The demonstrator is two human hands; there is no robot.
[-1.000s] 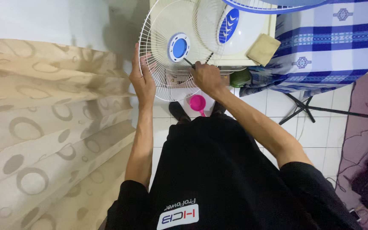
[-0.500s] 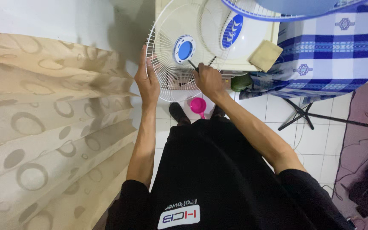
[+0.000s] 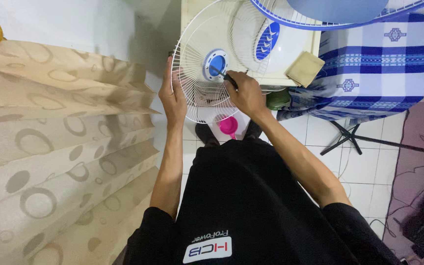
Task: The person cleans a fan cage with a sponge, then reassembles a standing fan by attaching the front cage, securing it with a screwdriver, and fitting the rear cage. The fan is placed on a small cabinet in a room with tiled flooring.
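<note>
Grille [image 3: 197, 93] between both hands' fingers [image 3: 169, 73].

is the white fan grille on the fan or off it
Off: the white fan grille is loose, its rim held by the left hand, with the right hand holding a dark tool at its hub.

Scoop [image 3: 228, 125] below grille [image 3: 197, 98] — curtain [image 3: 60, 147] left

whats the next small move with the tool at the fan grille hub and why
Probably keep the left hand steadying the white wire fan grille while the right hand turns the thin dark tool: its tip sits at the round blue hub, apparently working there.
</note>
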